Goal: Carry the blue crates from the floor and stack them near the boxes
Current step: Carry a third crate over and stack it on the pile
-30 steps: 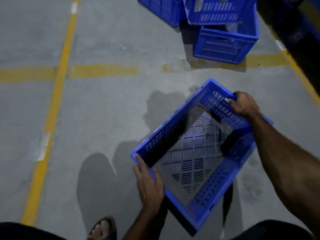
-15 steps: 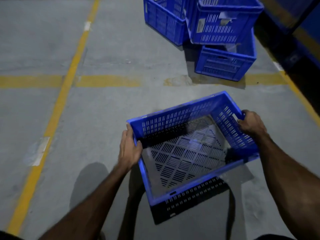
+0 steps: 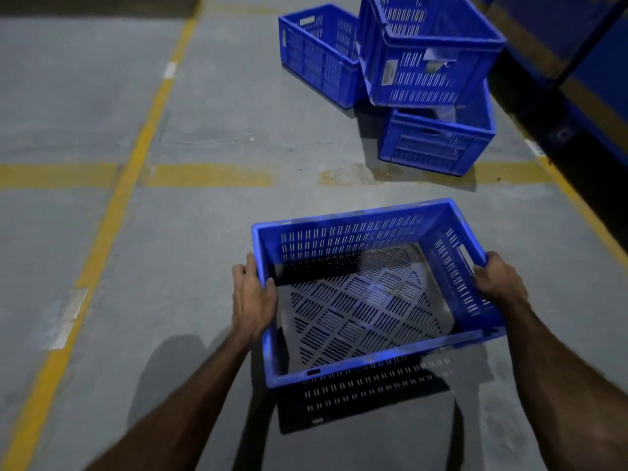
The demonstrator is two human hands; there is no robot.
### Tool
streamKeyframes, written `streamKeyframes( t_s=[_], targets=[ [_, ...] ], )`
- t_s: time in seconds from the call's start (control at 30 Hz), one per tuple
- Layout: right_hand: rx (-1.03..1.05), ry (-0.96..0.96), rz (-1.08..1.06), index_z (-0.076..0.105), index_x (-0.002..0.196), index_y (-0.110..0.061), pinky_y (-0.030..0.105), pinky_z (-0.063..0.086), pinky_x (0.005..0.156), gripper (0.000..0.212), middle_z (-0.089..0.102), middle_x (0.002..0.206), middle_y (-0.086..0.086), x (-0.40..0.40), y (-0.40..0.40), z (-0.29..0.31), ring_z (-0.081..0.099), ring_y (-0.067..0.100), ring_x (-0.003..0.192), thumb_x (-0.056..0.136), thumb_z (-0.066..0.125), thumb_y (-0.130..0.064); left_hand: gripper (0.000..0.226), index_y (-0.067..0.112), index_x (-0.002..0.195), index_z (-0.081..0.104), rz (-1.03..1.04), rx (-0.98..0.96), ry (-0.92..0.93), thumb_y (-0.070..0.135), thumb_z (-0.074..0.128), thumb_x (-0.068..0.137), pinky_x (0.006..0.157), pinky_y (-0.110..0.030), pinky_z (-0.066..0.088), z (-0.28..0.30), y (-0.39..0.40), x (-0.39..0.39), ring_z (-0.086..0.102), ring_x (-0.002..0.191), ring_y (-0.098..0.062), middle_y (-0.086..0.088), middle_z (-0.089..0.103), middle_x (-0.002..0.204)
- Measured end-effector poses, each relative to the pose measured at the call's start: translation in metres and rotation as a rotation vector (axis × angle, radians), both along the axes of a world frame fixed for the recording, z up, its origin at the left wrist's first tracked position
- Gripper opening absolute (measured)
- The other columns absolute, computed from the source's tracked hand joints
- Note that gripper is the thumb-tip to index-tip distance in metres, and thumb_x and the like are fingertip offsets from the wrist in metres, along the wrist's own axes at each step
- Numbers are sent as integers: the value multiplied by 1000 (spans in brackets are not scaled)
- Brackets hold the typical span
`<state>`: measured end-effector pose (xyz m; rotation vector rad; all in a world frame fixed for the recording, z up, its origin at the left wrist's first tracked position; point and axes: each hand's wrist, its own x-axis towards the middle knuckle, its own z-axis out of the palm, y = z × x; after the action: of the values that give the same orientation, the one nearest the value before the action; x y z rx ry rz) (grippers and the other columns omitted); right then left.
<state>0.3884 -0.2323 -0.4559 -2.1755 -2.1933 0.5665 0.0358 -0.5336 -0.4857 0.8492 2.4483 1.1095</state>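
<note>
Hands on the blue crate [image 3: 367,300] — left hand [image 3: 253,297] curled over one rim, right hand [image 3: 498,278] gripping the other. Three crates [image 3: 424,73] ahead on the floor [image 3: 170,249].

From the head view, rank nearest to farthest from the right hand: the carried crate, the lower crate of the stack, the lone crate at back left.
1. Carried crate: gripped by the right hand at its right rim.
2. Lower stacked crate: ahead on the floor.
3. Lone crate: farther back, left of the stack.
</note>
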Motion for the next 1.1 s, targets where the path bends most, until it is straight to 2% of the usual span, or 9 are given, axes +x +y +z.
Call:
streamKeyframes(
  t_s=[0.1, 0.2, 0.33, 0.43, 0.57, 0.77, 0.97, 1.1],
  targets=[
    [14, 18, -52, 57, 124, -11, 47, 48, 90, 34, 63, 121, 29, 4, 0, -3, 61, 48, 109, 98, 55, -32, 39, 15, 128, 56, 72, 56, -73, 14, 51, 90, 92, -46, 49, -6, -8, 14, 57, 102, -29, -11, 63, 113],
    [28, 68, -73, 61, 123, -11, 47, 49, 91, 35, 64, 121, 28, 5, -2, 2, 62, 47, 109, 97, 58, -34, 39, 12, 121, 58, 61, 112, -112, 16, 46, 84, 87, -47, 52, 0, -5, 11, 63, 97, -35, -11, 69, 107],
    [63, 81, -73, 60, 127, -15, 49, 49, 92, 40, 66, 122, 26, 1, -12, 32, 62, 48, 109, 95, 59, -40, 37, 9, 112, 62, -29, 128, -73, 20, 47, 80, 79, -42, 51, 30, -3, -24, 66, 91, -34, -12, 71, 100],
    [68, 120, -91, 59, 129, -15, 49, 48, 95, 39, 65, 125, 25, -16, -27, 76, 61, 47, 113, 97, 58, -37, 39, 13, 117, 63, -59, 127, -82, 20, 49, 80, 81, -38, 52, 80, -4, -56, 67, 93, -31, -8, 72, 105],
    [64, 178, -100, 59, 127, -14, 49, 49, 93, 37, 65, 125, 26, -42, -51, 159, 61, 48, 111, 97, 58, -36, 45, 9, 126, 61, -138, 153, -4, 23, 50, 85, 86, -40, 52, 177, -16, -95, 67, 99, -29, -10, 72, 114],
    [75, 225, -38, 58, 123, -15, 52, 53, 88, 37, 67, 119, 24, -79, -89, 329, 64, 47, 105, 97, 56, -41, 47, 9, 126, 60, -128, 71, 25, 26, 50, 84, 88, -41, 50, 360, -46, -142, 67, 107, -34, -13, 71, 120],
    [108, 247, 79, 55, 121, -14, 49, 50, 84, 36, 67, 116, 24, -110, -129, 511, 63, 46, 102, 100, 51, -43, 46, 9, 125, 63, -54, 65, -12, 24, 52, 82, 91, -43, 52, 543, -97, -170, 68, 105, -32, -12, 73, 118],
    [112, 268, 103, 53, 120, -13, 50, 48, 86, 36, 65, 118, 26, -128, -170, 635, 62, 47, 105, 100, 51, -43, 47, 21, 123, 67, 64, 75, -98, 19, 57, 77, 88, -45, 58, 663, -147, -177, 72, 96, -26, -2, 76, 108]
  ],
)
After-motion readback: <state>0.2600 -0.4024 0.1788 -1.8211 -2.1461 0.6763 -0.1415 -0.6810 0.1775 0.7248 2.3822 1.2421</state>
